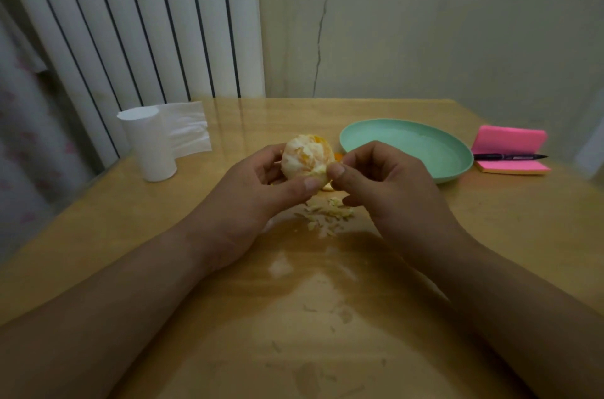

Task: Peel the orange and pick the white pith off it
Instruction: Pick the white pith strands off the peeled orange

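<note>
Left hand [261,183] around orange [305,158]

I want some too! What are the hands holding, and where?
The left hand grips the orange from its left and underside; the right hand pinches pith at its lower right.

Dim room: cracked pale wall [425,22], white radiator [147,22], wooden table [294,317].

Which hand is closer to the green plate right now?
Right. The right hand sits just left of the green plate, pinching pith on the orange; the left hand grips the orange farther left.
</note>
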Demonstrator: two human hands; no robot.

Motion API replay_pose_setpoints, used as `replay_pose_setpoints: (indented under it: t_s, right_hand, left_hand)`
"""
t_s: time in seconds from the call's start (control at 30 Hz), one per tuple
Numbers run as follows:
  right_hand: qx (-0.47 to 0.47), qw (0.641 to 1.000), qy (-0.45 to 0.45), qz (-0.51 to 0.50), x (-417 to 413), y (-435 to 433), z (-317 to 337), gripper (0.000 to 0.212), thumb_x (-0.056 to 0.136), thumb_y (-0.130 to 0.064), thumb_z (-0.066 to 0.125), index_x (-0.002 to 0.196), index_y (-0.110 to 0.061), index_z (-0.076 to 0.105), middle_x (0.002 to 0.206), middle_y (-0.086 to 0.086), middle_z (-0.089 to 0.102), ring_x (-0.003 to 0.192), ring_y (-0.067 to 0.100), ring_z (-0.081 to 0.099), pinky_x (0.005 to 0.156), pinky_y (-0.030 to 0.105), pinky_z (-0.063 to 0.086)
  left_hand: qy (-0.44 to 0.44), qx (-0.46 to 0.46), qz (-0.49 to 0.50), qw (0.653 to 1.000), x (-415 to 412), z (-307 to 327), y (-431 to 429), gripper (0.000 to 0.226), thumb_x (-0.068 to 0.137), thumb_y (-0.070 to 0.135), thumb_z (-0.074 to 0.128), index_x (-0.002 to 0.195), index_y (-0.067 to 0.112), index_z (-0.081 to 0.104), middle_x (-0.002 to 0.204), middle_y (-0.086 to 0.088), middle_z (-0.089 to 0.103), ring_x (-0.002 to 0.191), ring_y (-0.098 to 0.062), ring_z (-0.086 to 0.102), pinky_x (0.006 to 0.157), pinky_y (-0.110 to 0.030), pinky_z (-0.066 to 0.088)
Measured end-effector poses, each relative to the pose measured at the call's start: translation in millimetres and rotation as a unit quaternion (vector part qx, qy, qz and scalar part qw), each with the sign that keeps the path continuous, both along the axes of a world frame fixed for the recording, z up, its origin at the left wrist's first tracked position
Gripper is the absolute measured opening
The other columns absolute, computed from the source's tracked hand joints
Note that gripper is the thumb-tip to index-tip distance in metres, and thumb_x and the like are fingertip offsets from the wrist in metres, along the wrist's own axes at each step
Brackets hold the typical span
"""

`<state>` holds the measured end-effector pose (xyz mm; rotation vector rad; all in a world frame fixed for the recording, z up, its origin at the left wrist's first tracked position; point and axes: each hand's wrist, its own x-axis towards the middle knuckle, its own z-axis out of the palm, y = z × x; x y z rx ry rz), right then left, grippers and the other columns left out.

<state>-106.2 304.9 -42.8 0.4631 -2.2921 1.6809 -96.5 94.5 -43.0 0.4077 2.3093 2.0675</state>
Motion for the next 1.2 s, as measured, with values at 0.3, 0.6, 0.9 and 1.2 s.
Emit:
replay_pose_setpoints:
  t_s: [0.3, 0.6, 0.9, 1.2]
  right_hand:
    - [0.114, 0.991, 0.061, -0.043, 4, -1, -1, 0.009, 0.099, -0.038, 0.073, 0.094, -0.031, 0.070, 0.085, -0.013, 0.072, 0.085, 0.004, 0.068, 0.074, 0.028, 0.058]
    - [0.178, 0.977, 0.103, -0.062, 5, -2, 0, 0.007, 0.101, -0.029, 0.068, 0.094, -0.028, 0.068, 0.083, -0.014, 0.068, 0.084, 0.004, 0.063, 0.069, 0.026, 0.052]
    - [0.149, 0.977, 0.129, -0.075, 8, -3, 2, 0.011, 0.094, -0.024, 0.072, 0.084, -0.024, 0.066, 0.073, -0.010, 0.065, 0.072, 0.009, 0.061, 0.061, 0.025, 0.050]
    - [0.099, 0.990, 0.093, -0.033, 7, -1, 3, 0.012, 0.101, -0.022, 0.063, 0.090, -0.023, 0.068, 0.080, -0.006, 0.069, 0.077, 0.012, 0.066, 0.069, 0.038, 0.057]
  left_hand:
    - [-0.011, 0.019, -0.001, 1.000, 2, 0, 5, 0.055, 0.094, 0.021, 0.075, 0.146, 0.023, 0.056, 0.125, 0.002, 0.077, 0.116, -0.018, 0.075, 0.098, -0.033, 0.061]
    - [0.093, -0.051, 0.050, 0.993, 3, -4, 8, 0.068, 0.091, 0.015, 0.081, 0.151, 0.027, 0.052, 0.129, 0.009, 0.073, 0.118, -0.002, 0.070, 0.093, -0.020, 0.058]
    - [0.089, -0.022, 0.029, 0.995, 5, -5, 12, 0.065, 0.092, 0.016, 0.079, 0.151, 0.025, 0.054, 0.129, 0.007, 0.074, 0.118, -0.007, 0.071, 0.095, -0.023, 0.059]
    - [-0.047, 0.138, -0.056, 0.988, -7, -8, 5, 0.056, 0.094, 0.020, 0.074, 0.146, 0.008, 0.057, 0.131, -0.017, 0.073, 0.113, -0.032, 0.074, 0.092, -0.035, 0.061]
